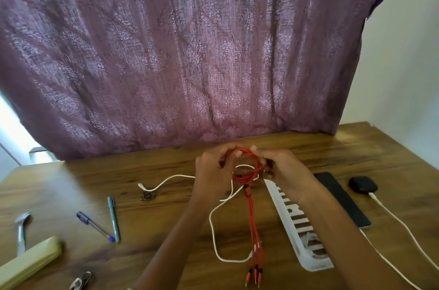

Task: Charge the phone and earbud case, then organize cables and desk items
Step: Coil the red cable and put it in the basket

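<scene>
Grainy wooden table (356, 147), patterned woven cloth curtain (180, 52).

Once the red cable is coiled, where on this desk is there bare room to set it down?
Bare wood lies behind both hands up to the curtain, and at far left, beyond the pens. Crowded: the loose white cable, white tray, phone and earbud case.
</scene>
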Action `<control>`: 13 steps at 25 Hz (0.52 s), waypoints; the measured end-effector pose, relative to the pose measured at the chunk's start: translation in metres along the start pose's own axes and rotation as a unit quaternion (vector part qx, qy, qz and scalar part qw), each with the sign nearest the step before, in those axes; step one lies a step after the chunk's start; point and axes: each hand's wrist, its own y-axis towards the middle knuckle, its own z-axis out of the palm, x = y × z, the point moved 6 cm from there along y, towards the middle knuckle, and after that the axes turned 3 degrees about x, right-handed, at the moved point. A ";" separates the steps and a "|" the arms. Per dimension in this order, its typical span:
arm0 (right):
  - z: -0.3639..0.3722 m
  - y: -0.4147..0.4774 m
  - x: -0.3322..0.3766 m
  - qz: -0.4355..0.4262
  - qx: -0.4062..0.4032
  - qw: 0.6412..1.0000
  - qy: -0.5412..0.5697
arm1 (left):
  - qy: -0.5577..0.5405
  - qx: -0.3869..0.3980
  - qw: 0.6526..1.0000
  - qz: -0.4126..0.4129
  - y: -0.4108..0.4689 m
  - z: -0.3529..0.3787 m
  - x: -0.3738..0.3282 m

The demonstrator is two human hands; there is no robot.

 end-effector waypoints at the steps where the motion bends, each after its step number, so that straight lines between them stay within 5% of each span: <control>1: -0.001 0.001 0.002 0.001 0.000 1.000 -0.024 | 0.050 -0.012 0.997 0.053 0.000 0.000 -0.007; 5: -0.003 -0.005 0.021 -0.057 0.005 0.997 -0.050 | 0.133 -0.068 0.971 0.185 0.003 -0.006 -0.024; 9: -0.005 -0.011 0.037 -0.119 0.034 0.990 -0.067 | 0.150 -0.078 0.963 0.211 0.006 -0.007 -0.028; 13: -0.007 -0.018 0.047 -0.195 -0.018 0.976 -0.097 | 0.148 -0.061 0.962 0.222 0.005 -0.004 -0.032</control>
